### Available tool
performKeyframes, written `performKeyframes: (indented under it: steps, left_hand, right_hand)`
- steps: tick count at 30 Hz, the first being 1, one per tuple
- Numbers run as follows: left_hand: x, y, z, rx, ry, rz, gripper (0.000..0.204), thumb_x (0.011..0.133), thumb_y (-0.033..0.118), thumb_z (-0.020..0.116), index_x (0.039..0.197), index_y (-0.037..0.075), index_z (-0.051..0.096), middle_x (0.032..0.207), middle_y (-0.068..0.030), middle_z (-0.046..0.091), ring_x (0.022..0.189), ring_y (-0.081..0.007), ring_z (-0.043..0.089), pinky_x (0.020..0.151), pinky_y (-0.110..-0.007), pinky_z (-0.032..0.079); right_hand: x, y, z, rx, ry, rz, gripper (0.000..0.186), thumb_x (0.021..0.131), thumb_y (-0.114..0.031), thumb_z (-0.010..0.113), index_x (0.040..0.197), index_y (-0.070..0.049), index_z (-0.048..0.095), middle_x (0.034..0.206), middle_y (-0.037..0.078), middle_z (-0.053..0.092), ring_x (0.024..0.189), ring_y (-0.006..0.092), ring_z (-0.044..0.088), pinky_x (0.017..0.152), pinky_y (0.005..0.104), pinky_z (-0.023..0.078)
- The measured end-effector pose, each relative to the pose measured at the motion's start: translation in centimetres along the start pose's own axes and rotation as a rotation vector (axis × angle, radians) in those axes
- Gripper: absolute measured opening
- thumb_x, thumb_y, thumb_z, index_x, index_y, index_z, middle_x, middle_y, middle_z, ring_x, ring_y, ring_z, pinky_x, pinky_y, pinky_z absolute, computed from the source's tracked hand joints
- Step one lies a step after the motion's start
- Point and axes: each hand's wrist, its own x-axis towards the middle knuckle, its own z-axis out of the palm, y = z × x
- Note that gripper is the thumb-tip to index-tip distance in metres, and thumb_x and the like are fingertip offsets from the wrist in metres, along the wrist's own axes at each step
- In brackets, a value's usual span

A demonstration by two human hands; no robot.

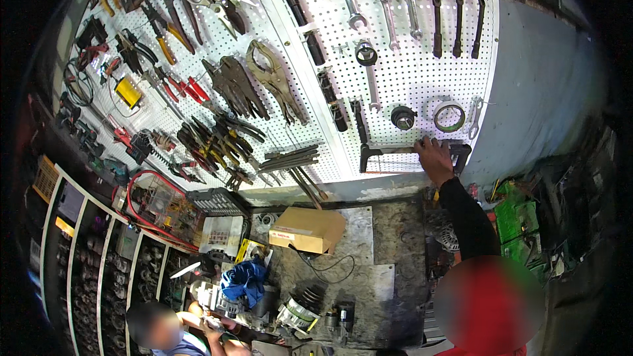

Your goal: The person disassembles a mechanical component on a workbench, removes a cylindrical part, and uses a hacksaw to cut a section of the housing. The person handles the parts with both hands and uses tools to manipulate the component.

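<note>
Neither of my hands is in view. A pegboard (428, 79) carries several pliers (211, 145), wrenches (372, 89) and other hand tools. At right, a co-worker in red with a black sleeve (465, 217) reaches up, their hand (432, 158) on a hacksaw (389, 149) at the board's lower edge. At bottom left another person (181, 346) has both hands (211, 326) close together on a small part I cannot make out. A cardboard box (306, 229), a blue cloth (244, 282) and an alternator-like part (297, 310) lie on the workbench (402, 244).
A shelf rack (84, 250) full of small parts stands at far left, beside a red hose (132, 207) and a clear plastic case (221, 234). Green objects (517, 217) and dark clutter fill the right side. A grey wall (534, 92) runs beside the pegboard.
</note>
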Motion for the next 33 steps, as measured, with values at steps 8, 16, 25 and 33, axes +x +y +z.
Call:
performKeyframes:
  steps: [8, 16, 25, 33]
  left_hand:
    - [-2.2, -3.2, -3.1, -0.036, 0.001, 0.015, 0.037, 0.104, 0.034, 0.061, 0.130, 0.008, 0.067, 0.112, -0.0097, 0.074, 0.087, -0.0225, 0.069, 0.067, -0.039, 0.056]
    - [-16.8, -24.1, -11.6, 0.035, -0.020, -0.427, 0.037, 0.105, 0.034, 0.061, 0.130, 0.007, 0.067, 0.113, -0.0099, 0.073, 0.089, -0.0223, 0.069, 0.069, -0.039, 0.056]
    - [-32.7, -38.7, -17.8, 0.057, -0.081, -0.637, 0.040, 0.105, 0.030, 0.059, 0.133, 0.002, 0.065, 0.114, -0.0106, 0.074, 0.089, -0.0209, 0.071, 0.068, -0.037, 0.058]
    - [-44.2, -27.2, -20.2, 0.252, 0.271, 0.303, 0.047, 0.102, 0.027, 0.068, 0.137, -0.004, 0.065, 0.130, -0.0215, 0.072, 0.115, -0.0284, 0.070, 0.099, -0.039, 0.053]
  right_hand:
    - [-4.7, 1.1, -2.9, -0.068, 0.011, -0.091, 0.031, 0.095, -0.016, 0.063, 0.126, -0.010, 0.063, 0.121, 0.012, 0.062, 0.112, 0.0302, 0.063, 0.090, 0.0559, 0.045]
    - [-13.6, 0.2, -6.5, -0.001, -0.003, -0.089, 0.046, 0.089, -0.021, 0.071, 0.133, -0.010, 0.065, 0.122, 0.011, 0.061, 0.117, 0.0317, 0.059, 0.098, 0.0551, 0.039]
    - [-33.3, -8.9, -14.3, 0.137, -0.136, -0.393, 0.041, 0.090, -0.024, 0.070, 0.129, -0.011, 0.067, 0.122, 0.015, 0.062, 0.118, 0.0355, 0.056, 0.105, 0.0589, 0.037]
    - [-54.1, -28.9, -27.6, 0.557, -0.409, -0.996, 0.046, 0.085, -0.033, 0.075, 0.127, -0.013, 0.071, 0.119, 0.009, 0.066, 0.121, 0.0272, 0.056, 0.107, 0.0473, 0.038]
